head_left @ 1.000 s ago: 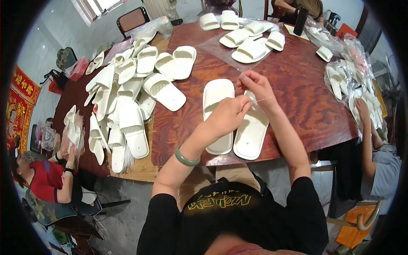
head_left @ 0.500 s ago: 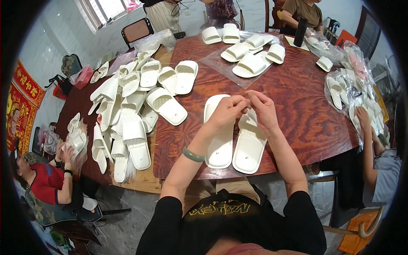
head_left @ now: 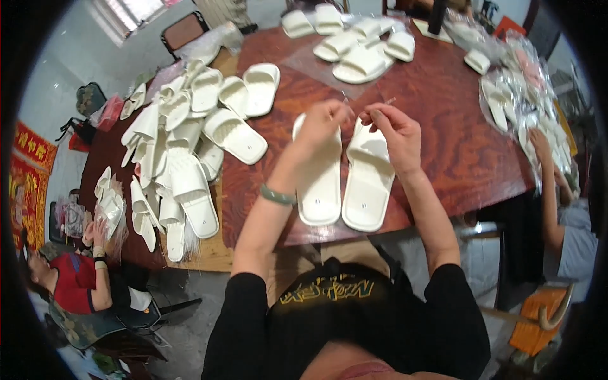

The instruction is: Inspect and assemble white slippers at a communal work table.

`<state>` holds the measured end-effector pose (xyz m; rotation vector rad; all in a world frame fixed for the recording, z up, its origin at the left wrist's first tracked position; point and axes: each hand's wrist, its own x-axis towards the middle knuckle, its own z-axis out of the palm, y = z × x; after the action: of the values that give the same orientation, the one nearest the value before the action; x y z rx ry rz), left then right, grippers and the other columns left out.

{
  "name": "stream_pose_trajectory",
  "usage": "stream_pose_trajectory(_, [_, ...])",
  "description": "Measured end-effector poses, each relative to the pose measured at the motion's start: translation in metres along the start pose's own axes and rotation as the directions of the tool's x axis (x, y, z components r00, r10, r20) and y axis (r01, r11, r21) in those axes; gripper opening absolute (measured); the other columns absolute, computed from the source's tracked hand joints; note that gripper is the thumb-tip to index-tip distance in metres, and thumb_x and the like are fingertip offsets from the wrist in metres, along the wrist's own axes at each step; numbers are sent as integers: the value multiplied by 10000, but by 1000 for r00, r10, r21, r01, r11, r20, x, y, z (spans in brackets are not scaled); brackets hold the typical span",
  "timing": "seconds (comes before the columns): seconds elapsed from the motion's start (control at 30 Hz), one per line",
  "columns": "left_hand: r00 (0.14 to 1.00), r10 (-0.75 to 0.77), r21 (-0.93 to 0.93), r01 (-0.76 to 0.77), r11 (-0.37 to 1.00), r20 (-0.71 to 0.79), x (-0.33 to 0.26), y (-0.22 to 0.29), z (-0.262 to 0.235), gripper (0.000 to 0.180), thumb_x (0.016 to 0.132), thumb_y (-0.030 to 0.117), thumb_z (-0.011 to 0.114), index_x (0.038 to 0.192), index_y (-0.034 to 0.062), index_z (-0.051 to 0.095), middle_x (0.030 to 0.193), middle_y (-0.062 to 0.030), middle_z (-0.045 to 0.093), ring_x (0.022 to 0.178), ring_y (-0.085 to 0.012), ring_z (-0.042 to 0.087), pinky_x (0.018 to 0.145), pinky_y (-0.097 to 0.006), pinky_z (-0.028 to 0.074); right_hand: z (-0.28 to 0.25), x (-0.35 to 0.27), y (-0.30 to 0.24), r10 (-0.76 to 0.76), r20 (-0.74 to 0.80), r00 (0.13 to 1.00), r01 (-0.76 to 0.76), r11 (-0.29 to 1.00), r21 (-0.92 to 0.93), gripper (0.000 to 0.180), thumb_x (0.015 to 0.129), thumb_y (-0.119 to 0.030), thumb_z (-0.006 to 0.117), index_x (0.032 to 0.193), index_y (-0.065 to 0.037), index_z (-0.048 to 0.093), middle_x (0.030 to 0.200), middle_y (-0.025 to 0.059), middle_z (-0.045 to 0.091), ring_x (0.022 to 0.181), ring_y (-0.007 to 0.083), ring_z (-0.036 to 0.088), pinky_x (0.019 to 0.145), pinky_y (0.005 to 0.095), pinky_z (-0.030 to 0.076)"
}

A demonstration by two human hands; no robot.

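Observation:
A pair of white slippers lies side by side on the table in front of me, the left slipper [head_left: 318,193] and the right slipper [head_left: 367,190], toes pointing away. Above the left one's strap is my left hand [head_left: 316,130], smeared by motion, its fingers curled into a pinch. My right hand [head_left: 399,133] hovers over the right slipper's strap with thumb and fingers pinched together. Thin, tiny bits show by the fingertips of both hands, too small to name. A green bangle [head_left: 277,194] circles my left wrist.
A heap of white slippers [head_left: 190,183] covers the table's left part. More slippers [head_left: 361,63] lie on clear plastic at the far side. Bagged slippers [head_left: 500,101] line the right edge, by a co-worker's hand [head_left: 540,144]. A person in red [head_left: 76,278] handles bagged slippers at left.
My hands have drawn apart from their joined pinch, the left one moving quickly. The view has tilted, so the table and slippers sit higher and slightly left.

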<state>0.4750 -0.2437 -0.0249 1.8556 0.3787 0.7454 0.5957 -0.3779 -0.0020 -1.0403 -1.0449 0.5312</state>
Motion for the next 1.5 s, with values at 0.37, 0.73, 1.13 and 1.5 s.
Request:
stream_pose_trajectory(0.37, [940, -220, 484, 70, 872, 260, 38, -26, 14, 291, 839, 245, 573, 889, -38, 619, 718, -107, 619, 645, -161, 528, 657, -314, 439, -6, -110, 21, 414, -17, 910, -388, 835, -391, 185, 841, -148, 615, 939, 2, 659, 723, 109, 663, 656, 156, 648, 598, 283, 487])
stream_pose_trajectory(0.73, [939, -208, 368, 97, 925, 273, 17, -23, -6, 232, 815, 158, 590, 865, -62, 644, 707, -38, 609, 667, -93, 512, 626, -269, 427, 1, -100, 24, -48, 22, 999, 42, 463, -885, 111, 807, -119, 579, 775, -26, 629, 685, 160, 606, 667, 338, 605, 592, 428, 462])
stream_pose_trajectory(1.13, [669, -400, 229, 332, 915, 626, 38, -35, -12, 207, 796, 180, 668, 928, 22, 686, 814, -29, 676, 702, -118, 590, 630, -278, 479, 14, -92, 33, -56, 77, 995, 90, 304, -948, 113, 776, -126, 620, 721, -34, 583, 672, 146, 599, 628, 319, 601, 555, 423, 459])
stream_pose_trajectory(1.5, [343, -542, 365, 461, 809, 768, 62, -31, -24, 155, 837, 155, 636, 976, 105, 682, 532, 111, 426, 424, -13, 302, 367, -187, 227, 17, -88, 40, -97, 127, 987, 144, 196, -970, 132, 718, -119, 643, 637, -36, 580, 605, 151, 582, 558, 309, 596, 519, 408, 462])
